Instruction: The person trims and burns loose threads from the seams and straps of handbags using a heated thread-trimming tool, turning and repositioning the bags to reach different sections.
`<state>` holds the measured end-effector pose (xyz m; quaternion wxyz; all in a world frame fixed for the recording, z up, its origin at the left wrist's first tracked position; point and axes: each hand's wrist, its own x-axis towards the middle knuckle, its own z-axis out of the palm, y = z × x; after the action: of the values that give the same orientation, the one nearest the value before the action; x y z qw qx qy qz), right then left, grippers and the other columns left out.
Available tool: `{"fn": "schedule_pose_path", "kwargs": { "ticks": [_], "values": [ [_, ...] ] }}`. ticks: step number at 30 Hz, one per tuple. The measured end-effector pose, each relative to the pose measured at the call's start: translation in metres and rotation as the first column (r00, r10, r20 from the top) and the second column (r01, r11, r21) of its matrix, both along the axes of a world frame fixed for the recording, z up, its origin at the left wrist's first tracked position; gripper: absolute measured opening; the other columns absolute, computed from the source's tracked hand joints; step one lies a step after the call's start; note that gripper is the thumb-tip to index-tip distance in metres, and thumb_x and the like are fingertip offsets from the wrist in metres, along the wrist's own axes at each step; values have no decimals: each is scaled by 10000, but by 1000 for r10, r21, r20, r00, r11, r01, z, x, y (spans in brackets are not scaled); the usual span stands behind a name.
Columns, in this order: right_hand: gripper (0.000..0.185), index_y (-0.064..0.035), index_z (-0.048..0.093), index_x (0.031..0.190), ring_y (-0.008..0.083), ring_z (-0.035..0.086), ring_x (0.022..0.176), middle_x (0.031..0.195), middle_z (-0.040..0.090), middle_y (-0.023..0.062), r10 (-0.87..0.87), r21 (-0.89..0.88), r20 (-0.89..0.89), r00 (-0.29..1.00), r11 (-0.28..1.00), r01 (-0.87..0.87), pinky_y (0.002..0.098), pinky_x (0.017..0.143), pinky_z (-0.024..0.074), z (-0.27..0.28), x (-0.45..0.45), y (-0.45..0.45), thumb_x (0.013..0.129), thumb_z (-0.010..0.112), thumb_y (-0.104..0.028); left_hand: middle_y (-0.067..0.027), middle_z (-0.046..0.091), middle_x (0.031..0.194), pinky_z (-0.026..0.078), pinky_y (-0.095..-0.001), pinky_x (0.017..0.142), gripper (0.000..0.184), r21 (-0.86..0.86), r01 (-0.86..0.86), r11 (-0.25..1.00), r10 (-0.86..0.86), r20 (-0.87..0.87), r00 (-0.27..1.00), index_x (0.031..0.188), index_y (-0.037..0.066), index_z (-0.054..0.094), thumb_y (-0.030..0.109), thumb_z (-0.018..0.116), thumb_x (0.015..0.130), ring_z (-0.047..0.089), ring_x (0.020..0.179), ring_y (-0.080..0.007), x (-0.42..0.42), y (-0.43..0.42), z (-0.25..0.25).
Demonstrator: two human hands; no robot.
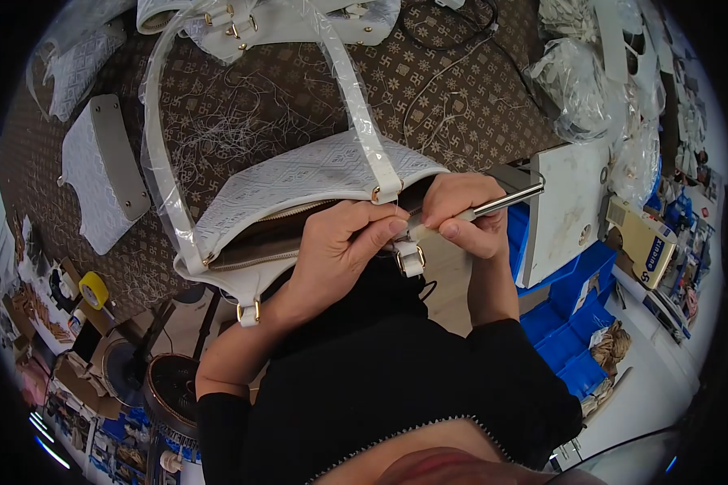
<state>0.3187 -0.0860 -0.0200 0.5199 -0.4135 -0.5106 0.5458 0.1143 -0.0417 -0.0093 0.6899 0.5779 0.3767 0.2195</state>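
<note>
A white handbag [299,166] with an embossed pattern lies tilted at the table's edge, its zipped mouth partly open toward me. Its handles are wrapped in clear film, and a gold-buckled tab [410,259] hangs below my fingers. My left hand [344,242] is closed, thumb and forefinger pinching at the bag's edge by the handle's base; the exact part pinched is covered. Right beside it, my right hand [467,214] is closed around a slim, silver metal rod-shaped tool [510,200]. The tool's working end is hidden among the fingers.
Loose thread clippings [243,133] litter the brown patterned tabletop [315,89]. A bag panel [105,174] lies at left, another white bag [291,20] at the back. On the right are a white board [570,210], blue bins [562,331] and plastic-wrapped pieces [574,85].
</note>
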Motion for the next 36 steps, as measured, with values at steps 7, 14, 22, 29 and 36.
{"fn": "schedule_pose_path", "kwargs": {
  "ticks": [7,14,22,29,36],
  "values": [
    [65,-27,664,751,164,562,596,676,628,66,10,-2,19,1000,1000,-10,273,551,416,1,1,2,708,667,-75,-68,641,755,453,-239,616,160,15,-31,999,31,18,999,946,23,667,146,627,852,577,660,-131,1,-2,-2],
    [69,-19,658,742,159,554,605,668,618,72,6,-37,32,999,999,-5,268,555,411,1,4,1,708,669,-78,-77,642,783,466,-234,642,164,17,-18,1000,18,8,1000,947,10,660,143,619,860,593,688,-125,0,-3,-3],
    [212,5,562,760,203,500,576,632,533,107,-260,-9,-243,935,964,265,307,515,392,-14,-4,-2,817,588,-198,-93,642,835,487,-246,692,140,266,-207,942,177,133,975,920,-27,598,100,605,863,603,728,-133,-23,-5,-1],
    [224,5,556,782,200,493,580,640,525,115,-267,-2,-251,931,961,275,307,523,390,-15,-4,0,843,557,-210,-83,630,808,485,-261,651,156,-5,285,959,-285,-17,958,873,20,605,129,687,797,602,709,-135,-85,-23,18],
    [197,6,562,802,197,492,591,649,527,108,-236,44,-233,943,966,253,308,530,393,-17,-6,-3,834,574,-188,-92,633,946,478,-258,642,389,-454,219,864,-249,-7,968,1033,-7,609,345,594,869,610,754,-145,-51,-24,17]
  ]
}}
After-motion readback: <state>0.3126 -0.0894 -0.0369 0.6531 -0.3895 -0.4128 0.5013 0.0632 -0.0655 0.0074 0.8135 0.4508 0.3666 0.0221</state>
